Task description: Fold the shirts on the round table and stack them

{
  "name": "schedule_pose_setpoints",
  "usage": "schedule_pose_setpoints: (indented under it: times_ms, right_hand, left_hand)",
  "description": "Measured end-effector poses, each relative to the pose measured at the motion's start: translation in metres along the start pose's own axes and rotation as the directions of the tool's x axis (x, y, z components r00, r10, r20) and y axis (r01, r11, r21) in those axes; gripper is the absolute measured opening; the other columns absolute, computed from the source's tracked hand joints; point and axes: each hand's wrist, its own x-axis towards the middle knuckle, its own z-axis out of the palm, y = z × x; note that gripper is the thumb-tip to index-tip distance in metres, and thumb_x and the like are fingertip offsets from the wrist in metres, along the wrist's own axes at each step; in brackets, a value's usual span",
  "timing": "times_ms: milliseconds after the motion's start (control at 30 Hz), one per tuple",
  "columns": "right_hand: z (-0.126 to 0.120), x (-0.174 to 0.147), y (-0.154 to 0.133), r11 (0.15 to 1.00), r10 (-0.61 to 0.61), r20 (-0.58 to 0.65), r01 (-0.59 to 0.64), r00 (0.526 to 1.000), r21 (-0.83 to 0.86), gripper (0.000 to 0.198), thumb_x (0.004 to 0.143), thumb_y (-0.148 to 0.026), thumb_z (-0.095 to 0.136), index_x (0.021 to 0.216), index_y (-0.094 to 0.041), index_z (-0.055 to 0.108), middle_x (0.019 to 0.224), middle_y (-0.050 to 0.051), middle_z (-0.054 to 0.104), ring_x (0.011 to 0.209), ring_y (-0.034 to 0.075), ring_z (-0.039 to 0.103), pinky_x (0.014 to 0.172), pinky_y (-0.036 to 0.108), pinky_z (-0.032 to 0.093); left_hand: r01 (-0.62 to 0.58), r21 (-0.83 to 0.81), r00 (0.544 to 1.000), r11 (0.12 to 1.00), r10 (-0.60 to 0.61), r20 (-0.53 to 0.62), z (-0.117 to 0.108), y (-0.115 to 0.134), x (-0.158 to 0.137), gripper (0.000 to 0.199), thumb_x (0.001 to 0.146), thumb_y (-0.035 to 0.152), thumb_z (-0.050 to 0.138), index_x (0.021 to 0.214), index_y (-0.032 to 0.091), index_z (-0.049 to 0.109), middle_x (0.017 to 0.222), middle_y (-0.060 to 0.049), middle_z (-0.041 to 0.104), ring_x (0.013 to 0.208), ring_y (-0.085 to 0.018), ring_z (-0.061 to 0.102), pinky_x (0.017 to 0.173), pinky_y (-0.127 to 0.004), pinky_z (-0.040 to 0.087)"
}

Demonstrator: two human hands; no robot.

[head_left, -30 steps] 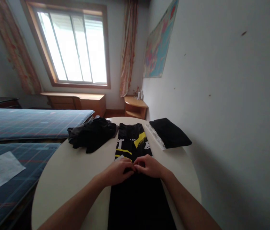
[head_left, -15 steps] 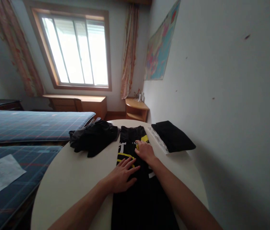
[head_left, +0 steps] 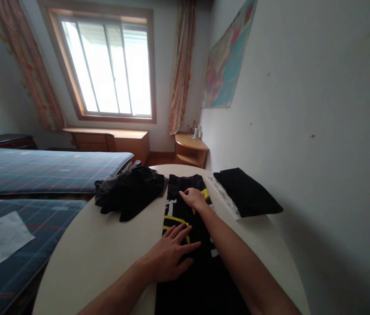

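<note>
A black garment (head_left: 201,280) with yellow and white print lies lengthwise on the table in a long, narrow strip, its gathered end farthest from me. I cannot tell whether it is a shirt or trousers. Flat on its yellow-striped part rests my left hand (head_left: 171,253), fingers spread and thumb out. Farther up, close to the gathered end, my right hand (head_left: 195,199) has its thumb and fingers drawn together on the cloth, apparently pinching it. My right forearm covers part of the garment's right side.
On the round white table (head_left: 99,258), a crumpled dark garment (head_left: 132,192) lies at left. A folded black garment (head_left: 247,192) sits at right on white patterned cloth (head_left: 224,197), near the wall. A plaid mattress (head_left: 50,210) with a paper sheet (head_left: 1,243) is beside the table.
My right hand has moved a little farther up the garment toward its gathered end, its fingers closing together. My left hand stays flat on the print. The view has shifted slightly.
</note>
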Motion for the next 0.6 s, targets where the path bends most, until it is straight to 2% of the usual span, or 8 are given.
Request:
schedule_pose_setpoints:
  times_ms: [167, 267, 333, 467, 600]
  right_hand:
    - [0.015, 0.023, -0.015, 0.998, 0.031, -0.003, -0.031, 1.000, 0.059, 0.050, 0.091, -0.059, 0.049, 0.121, -0.023, 0.065, 0.123, 0.011, 0.069, 0.122, 0.032, 0.056, 0.099, 0.046, 0.039]
    - [0.020, 0.034, -0.020, 0.995, 0.024, 0.002, -0.024, 1.000, 0.101, 0.050, 0.094, -0.049, 0.047, 0.137, -0.023, 0.050, 0.122, 0.011, 0.069, 0.119, 0.028, 0.059, 0.097, 0.044, 0.041]
    - [0.021, 0.040, -0.022, 0.993, -0.003, 0.012, 0.002, 1.000, 0.120, 0.049, 0.096, -0.041, 0.046, 0.143, -0.028, 0.044, 0.122, 0.007, 0.068, 0.116, 0.025, 0.061, 0.095, 0.041, 0.042]
    - [0.022, 0.050, -0.021, 0.993, -0.026, 0.007, 0.025, 1.000, 0.114, 0.042, 0.099, -0.027, 0.033, 0.132, -0.034, 0.057, 0.127, 0.001, 0.066, 0.118, 0.022, 0.058, 0.096, 0.039, 0.042]
    - [0.026, 0.050, -0.020, 0.998, -0.016, -0.052, 0.019, 0.999, 0.059, 0.042, 0.098, -0.028, 0.034, 0.128, -0.027, 0.063, 0.142, 0.009, 0.055, 0.128, 0.029, 0.049, 0.101, 0.043, 0.039]
  left_hand:
    - [-0.009, -0.017, 1.000, 1.000, 0.009, 0.005, 0.000, -0.001, -0.001, 0.062, 0.090, 0.031, 0.060, 0.148, 0.042, 0.040, 0.164, -0.005, 0.022, 0.148, -0.039, 0.021, 0.116, -0.064, 0.024]
    - [-0.021, -0.034, 1.000, 0.999, 0.021, -0.007, 0.002, -0.003, -0.001, 0.064, 0.090, 0.030, 0.061, 0.148, 0.042, 0.039, 0.164, -0.004, 0.021, 0.149, -0.039, 0.020, 0.116, -0.065, 0.022]
    - [-0.024, -0.048, 1.000, 0.999, 0.023, -0.019, 0.004, -0.004, -0.001, 0.065, 0.089, 0.029, 0.061, 0.148, 0.043, 0.039, 0.165, -0.002, 0.018, 0.149, -0.039, 0.020, 0.117, -0.065, 0.021]
    - [-0.031, -0.065, 0.999, 0.997, 0.030, -0.019, 0.004, -0.004, 0.000, 0.067, 0.089, 0.027, 0.061, 0.149, 0.043, 0.037, 0.165, -0.002, 0.014, 0.149, -0.038, 0.020, 0.117, -0.065, 0.020]
    - [-0.012, -0.078, 1.000, 0.997, 0.013, 0.010, -0.001, 0.000, 0.000, 0.069, 0.088, 0.026, 0.061, 0.150, 0.043, 0.035, 0.165, -0.003, 0.014, 0.149, -0.038, 0.017, 0.117, -0.065, 0.019]
